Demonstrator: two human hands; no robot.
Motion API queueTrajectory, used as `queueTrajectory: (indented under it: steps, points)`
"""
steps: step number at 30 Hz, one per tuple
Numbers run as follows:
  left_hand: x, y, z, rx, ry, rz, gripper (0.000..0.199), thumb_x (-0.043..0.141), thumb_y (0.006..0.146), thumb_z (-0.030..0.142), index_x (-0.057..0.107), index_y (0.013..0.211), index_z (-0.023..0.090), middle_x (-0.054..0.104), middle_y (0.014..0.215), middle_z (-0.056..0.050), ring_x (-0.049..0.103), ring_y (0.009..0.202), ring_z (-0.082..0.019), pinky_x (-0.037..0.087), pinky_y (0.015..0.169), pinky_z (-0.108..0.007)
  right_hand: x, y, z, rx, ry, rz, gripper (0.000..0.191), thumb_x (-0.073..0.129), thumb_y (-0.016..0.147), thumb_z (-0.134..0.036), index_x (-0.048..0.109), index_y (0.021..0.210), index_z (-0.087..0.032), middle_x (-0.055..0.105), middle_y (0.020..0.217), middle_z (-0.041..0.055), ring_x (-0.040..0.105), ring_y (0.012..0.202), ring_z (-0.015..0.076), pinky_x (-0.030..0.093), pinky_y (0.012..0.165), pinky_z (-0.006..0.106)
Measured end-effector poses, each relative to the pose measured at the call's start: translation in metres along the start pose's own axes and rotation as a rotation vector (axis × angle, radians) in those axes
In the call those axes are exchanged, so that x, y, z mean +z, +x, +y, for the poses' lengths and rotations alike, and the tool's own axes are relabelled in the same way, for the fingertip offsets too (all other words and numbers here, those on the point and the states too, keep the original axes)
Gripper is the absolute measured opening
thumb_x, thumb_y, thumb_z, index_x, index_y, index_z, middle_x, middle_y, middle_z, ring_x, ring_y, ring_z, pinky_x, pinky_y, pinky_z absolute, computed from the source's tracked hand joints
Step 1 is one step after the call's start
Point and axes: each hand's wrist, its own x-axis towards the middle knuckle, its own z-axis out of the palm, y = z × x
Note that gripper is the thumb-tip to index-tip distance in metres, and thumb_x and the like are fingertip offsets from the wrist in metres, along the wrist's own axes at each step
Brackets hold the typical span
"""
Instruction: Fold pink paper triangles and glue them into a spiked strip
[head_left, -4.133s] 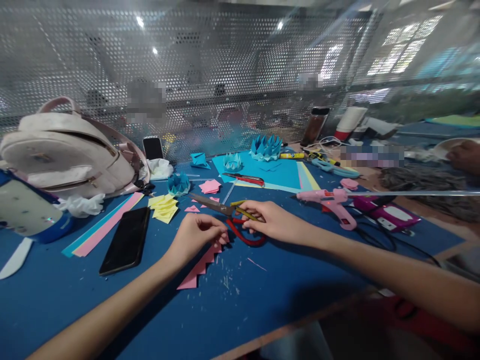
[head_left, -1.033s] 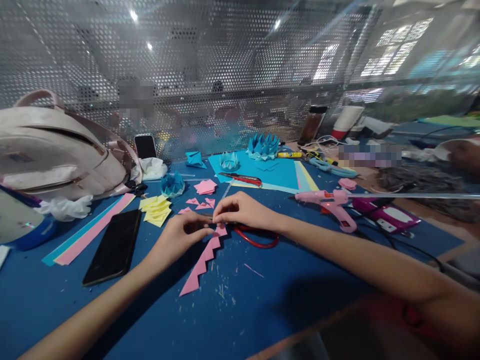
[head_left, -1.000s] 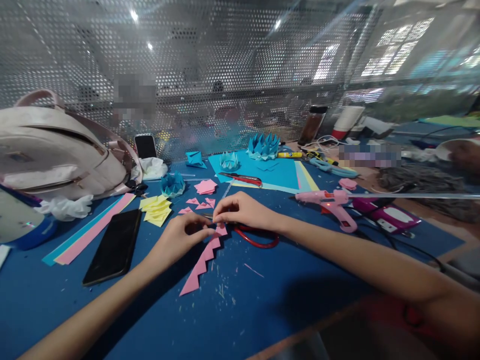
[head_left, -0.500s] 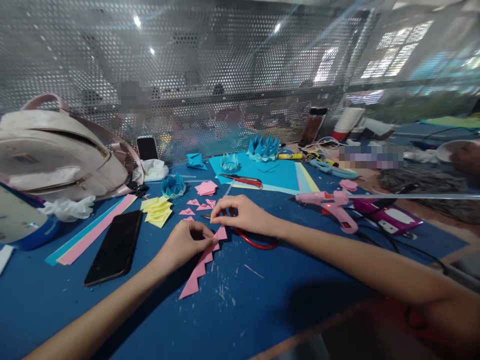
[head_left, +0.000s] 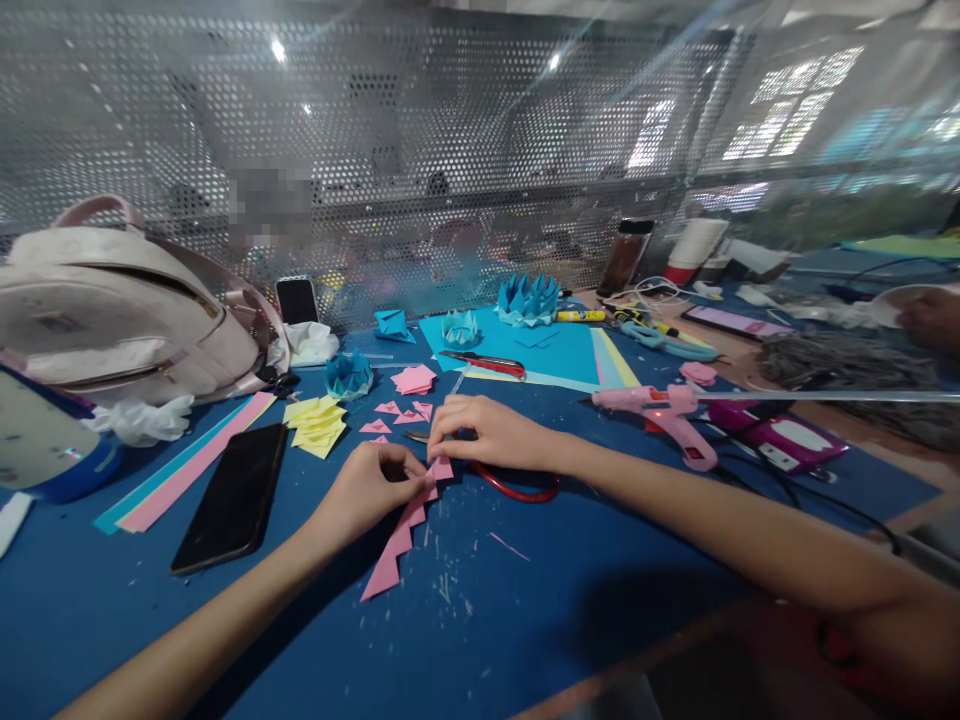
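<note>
A chain of folded pink paper triangles (head_left: 397, 545) slants across the blue table, its lower end toward me. My left hand (head_left: 371, 485) pinches the chain near its upper end between thumb and fingers. At that upper end, the fingers of my right hand (head_left: 480, 435) are closed on the last pink piece. Partly under my right hand lie red-handled scissors (head_left: 525, 492), their blades mostly covered. Several small folded pink triangles (head_left: 375, 427) rest just beyond my hands, with a stack of pink paper pieces (head_left: 414, 379) behind them.
Yellow paper pieces (head_left: 316, 425), a black phone (head_left: 231, 495) and paper strips (head_left: 195, 465) lie at left, near a backpack (head_left: 142, 310). Blue paper crowns (head_left: 527, 300) and a red cutter (head_left: 487, 364) sit beyond. At right is a pink glue gun (head_left: 667, 412); farther off, another person's hand (head_left: 930, 318).
My right hand has come down slightly, its fingertips now closing on the upper end of the pink chain. My left hand keeps its pinch in nearly the same place.
</note>
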Motion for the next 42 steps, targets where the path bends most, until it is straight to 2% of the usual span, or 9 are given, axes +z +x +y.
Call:
queueTrajectory:
  steps: [6,12,18,23,29,34,42]
  points:
    - [-0.001,0.000,-0.001,0.000,0.006,-0.004,0.018,0.069,0.074,0.032,0.071,0.067,0.016,0.073,0.063,-0.007,0.061,0.050,-0.015,0.044,0.051,-0.025,0.002,-0.001,0.002,-0.052,-0.044,0.018,0.009,0.069,0.087,-0.028,0.075,0.087,-0.021,0.070,0.085,0.0019,0.054,0.087,0.0176,0.040,0.079,0.029]
    - [0.000,0.000,-0.003,-0.001,0.005,-0.006,0.017,0.069,0.074,0.031,0.071,0.067,0.016,0.072,0.063,-0.006,0.061,0.050,-0.015,0.043,0.050,-0.025,0.007,-0.002,-0.001,0.037,-0.076,0.080,0.011,0.065,0.090,-0.026,0.072,0.083,-0.021,0.067,0.085,0.0018,0.054,0.088,0.0179,0.039,0.076,0.029]
    - [0.002,0.000,-0.004,-0.010,-0.010,-0.025,0.015,0.068,0.074,0.029,0.071,0.067,0.016,0.074,0.065,-0.008,0.062,0.052,-0.015,0.045,0.052,-0.026,0.002,-0.001,-0.006,0.057,-0.041,0.144,0.011,0.061,0.092,-0.024,0.065,0.083,-0.019,0.065,0.089,0.0021,0.054,0.088,0.0173,0.038,0.080,0.030]
    - [0.001,0.001,-0.004,-0.008,0.006,-0.028,0.015,0.068,0.074,0.028,0.071,0.067,0.016,0.075,0.066,-0.009,0.062,0.053,-0.016,0.045,0.052,-0.026,-0.002,-0.002,-0.005,0.026,-0.041,0.078,0.011,0.054,0.095,-0.022,0.061,0.089,-0.019,0.063,0.092,0.0023,0.053,0.088,0.0166,0.038,0.078,0.029]
    - [-0.003,0.002,-0.005,-0.012,0.036,-0.009,0.018,0.068,0.074,0.032,0.070,0.067,0.015,0.074,0.067,-0.010,0.063,0.054,-0.017,0.046,0.053,-0.027,-0.015,-0.001,0.005,0.075,-0.044,0.031,0.010,0.068,0.086,-0.026,0.068,0.079,-0.020,0.068,0.085,0.0008,0.055,0.087,0.0169,0.038,0.075,0.029]
    - [-0.005,0.004,-0.006,-0.018,0.029,-0.020,0.020,0.066,0.074,0.035,0.069,0.068,0.015,0.074,0.068,-0.010,0.065,0.054,-0.018,0.046,0.053,-0.027,-0.022,-0.001,0.010,0.144,0.065,-0.017,0.008,0.071,0.081,-0.027,0.072,0.078,-0.019,0.069,0.081,0.0015,0.057,0.081,0.0164,0.038,0.072,0.028]
    - [-0.005,0.003,-0.009,0.031,0.092,-0.035,0.016,0.065,0.078,0.030,0.069,0.072,0.016,0.074,0.069,-0.006,0.064,0.059,-0.017,0.045,0.057,-0.026,-0.020,-0.002,0.001,0.127,0.126,0.005,0.010,0.051,0.094,-0.023,0.057,0.087,-0.018,0.059,0.081,-0.0003,0.051,0.072,0.0131,0.037,0.067,0.026]
